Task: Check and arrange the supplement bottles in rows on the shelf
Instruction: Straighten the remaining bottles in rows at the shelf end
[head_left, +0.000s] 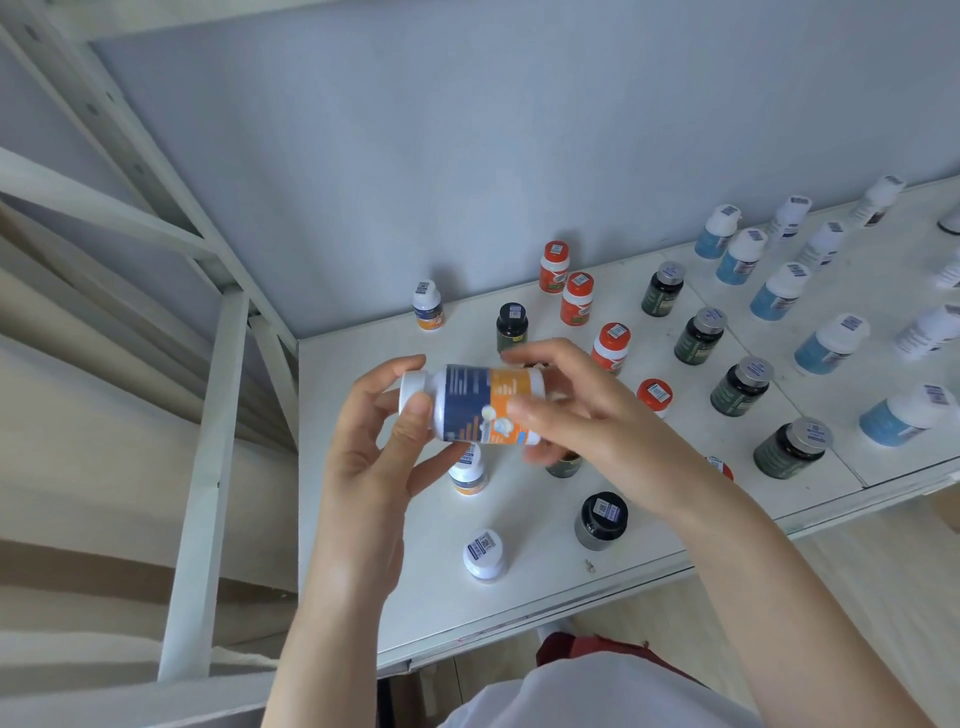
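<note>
Both my hands hold one white bottle with a blue and orange label (475, 402) sideways above the white shelf (363, 519). My left hand (374, 447) grips its white cap end, and my right hand (576, 405) grips its base end. Under my hands stand two more bottles of that kind (467, 475) (484, 553); another one (428, 305) stands near the back wall. A black bottle (511, 327) stands behind the held one, and a black-capped jar (601, 519) stands near the front edge.
Rows run diagonally to the right: orange bottles (576, 299), dark green bottles (698, 335), light blue bottles (779, 291) and white bottles (821, 244). A white metal shelf frame (208, 467) rises at the left. The shelf's front edge (519, 623) runs below my arms.
</note>
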